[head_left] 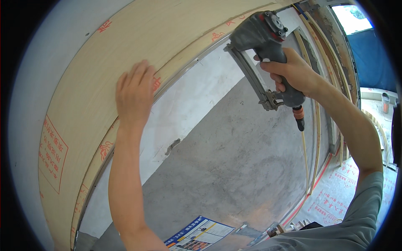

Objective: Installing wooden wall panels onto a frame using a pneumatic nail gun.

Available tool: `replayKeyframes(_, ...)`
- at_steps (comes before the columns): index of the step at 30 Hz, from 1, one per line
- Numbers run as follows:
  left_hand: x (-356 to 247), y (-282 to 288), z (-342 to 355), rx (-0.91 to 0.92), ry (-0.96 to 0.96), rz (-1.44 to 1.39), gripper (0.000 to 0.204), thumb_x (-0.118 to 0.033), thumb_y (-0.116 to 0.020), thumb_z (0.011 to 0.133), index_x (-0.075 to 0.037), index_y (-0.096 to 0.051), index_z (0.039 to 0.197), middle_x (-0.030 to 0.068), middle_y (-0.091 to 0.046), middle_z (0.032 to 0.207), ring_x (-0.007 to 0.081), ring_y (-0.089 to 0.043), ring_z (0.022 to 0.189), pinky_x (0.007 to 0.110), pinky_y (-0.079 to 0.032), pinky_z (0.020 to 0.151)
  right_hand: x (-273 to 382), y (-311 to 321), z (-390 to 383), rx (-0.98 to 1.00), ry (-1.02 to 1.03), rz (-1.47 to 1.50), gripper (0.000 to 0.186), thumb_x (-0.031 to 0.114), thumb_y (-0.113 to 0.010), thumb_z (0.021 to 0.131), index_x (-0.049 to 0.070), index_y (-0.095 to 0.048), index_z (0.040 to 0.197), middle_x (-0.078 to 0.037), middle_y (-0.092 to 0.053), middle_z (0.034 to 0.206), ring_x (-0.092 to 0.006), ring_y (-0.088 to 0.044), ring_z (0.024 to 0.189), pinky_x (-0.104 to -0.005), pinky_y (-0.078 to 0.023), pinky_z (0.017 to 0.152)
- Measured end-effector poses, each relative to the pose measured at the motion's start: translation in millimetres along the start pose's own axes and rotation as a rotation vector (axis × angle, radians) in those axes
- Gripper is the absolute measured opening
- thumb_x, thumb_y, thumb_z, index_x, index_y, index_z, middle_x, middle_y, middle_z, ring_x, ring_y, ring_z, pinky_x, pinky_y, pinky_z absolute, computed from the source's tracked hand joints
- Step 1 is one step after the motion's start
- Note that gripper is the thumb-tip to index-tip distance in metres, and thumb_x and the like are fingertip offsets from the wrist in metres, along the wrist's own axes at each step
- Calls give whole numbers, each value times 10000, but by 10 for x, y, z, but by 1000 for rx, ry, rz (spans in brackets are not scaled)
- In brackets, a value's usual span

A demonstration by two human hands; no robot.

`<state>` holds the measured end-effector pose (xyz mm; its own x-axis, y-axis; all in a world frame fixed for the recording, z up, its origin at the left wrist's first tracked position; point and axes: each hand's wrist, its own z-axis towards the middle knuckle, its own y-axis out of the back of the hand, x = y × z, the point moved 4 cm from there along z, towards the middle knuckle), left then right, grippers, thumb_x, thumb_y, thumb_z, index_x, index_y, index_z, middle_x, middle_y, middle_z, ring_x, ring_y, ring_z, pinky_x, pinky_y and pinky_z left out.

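My right hand (297,73) is wrapped round the grip of a dark grey pneumatic nail gun (260,32). The gun is raised, its nose close to the edge of a pale wooden board (98,67); whether they touch I cannot tell. From the orange and black fitting (298,115) under its handle a thin yellow air hose (305,154) hangs down. My left hand (135,90) lies against the board's face, fingers stretched out and holding nothing. A narrower wooden strip (102,146) with red print runs along the board's lower edge.
Behind the gun stands a grey plastered wall (234,138) with a white upper band (184,100). Upright timber battens (320,46) line the right side. A blue and white poster (201,234) is low down. Printed sheeting (331,201) covers the floor. A blue curtain (368,58) hangs far right.
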<state>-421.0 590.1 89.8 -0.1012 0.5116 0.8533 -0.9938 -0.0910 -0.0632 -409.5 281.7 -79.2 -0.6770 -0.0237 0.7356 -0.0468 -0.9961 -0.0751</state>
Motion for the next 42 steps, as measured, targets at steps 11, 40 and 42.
replayKeyframes(11,113,59,-155,-96,36,123,323,-159,-701,894,-129,-674,1215,25,-658,1330,225,-614,1240,422,-434,1029,-258,-297,335,-31,-75,205,179,184,-676,928,17,-613,920,-10,-526,635,-113,-526,485,-302,-456,497)
replayKeyframes(40,-727,-747,1505,-53,-57,65,309,-300,-713,874,-132,-693,1132,53,-662,1268,228,-617,1170,445,-436,960,-2648,-510,-2343,-22,-562,531,238,17,-666,876,-9,-608,1105,-34,-596,647,-135,-589,528,-311,-480,505)
replayKeyframes(42,-776,-785,1509,-101,-93,88,267,-273,-719,857,-133,-694,1083,47,-670,1226,221,-629,1127,447,-440,925,-2890,-520,-2443,-32,-570,553,239,11,-657,873,-14,-596,1104,-38,-598,639,-138,-588,521,-313,-478,496)
